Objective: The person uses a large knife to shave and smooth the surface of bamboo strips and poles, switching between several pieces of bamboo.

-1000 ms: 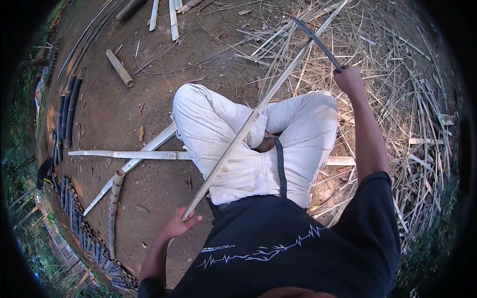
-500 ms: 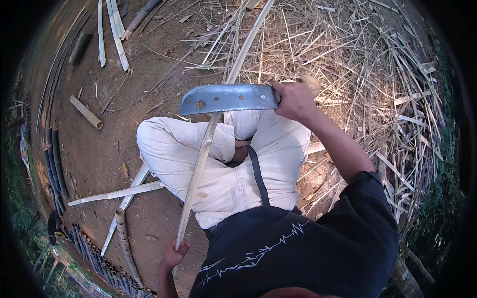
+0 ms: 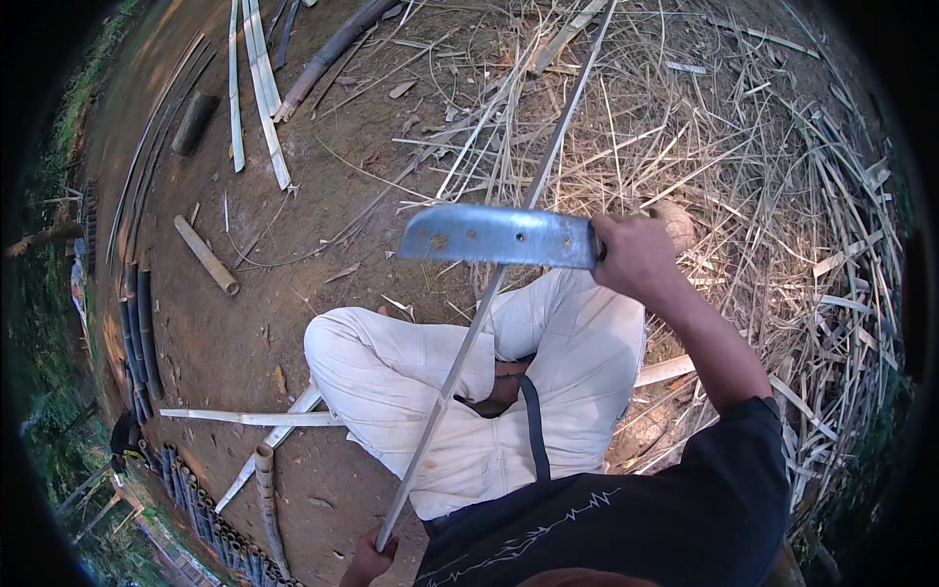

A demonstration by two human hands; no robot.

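I sit cross-legged on the ground in pale trousers. In my right hand (image 3: 638, 256) is the handle of a machete (image 3: 499, 236) with a broad grey blade and several holes along it. The blade lies level across a long bamboo strip (image 3: 452, 377), just beyond my shins, and hides part of it; whether the two touch I cannot tell. Low in the view, my left hand (image 3: 372, 556) is closed around the near end of the strip. From there the strip slants over my lap, under the blade, and away to the far right.
Thin bamboo shavings (image 3: 724, 157) cover the ground ahead and to the right. Split strips (image 3: 262, 108) lie at the far left, and another strip (image 3: 245, 418) by my left knee. Short bamboo pieces (image 3: 206, 256) and dark poles (image 3: 145, 333) lie on the left.
The machete has moved farther out along the strip, away from my lap. The strip has turned so that it looks narrower, and the whole view has shifted.
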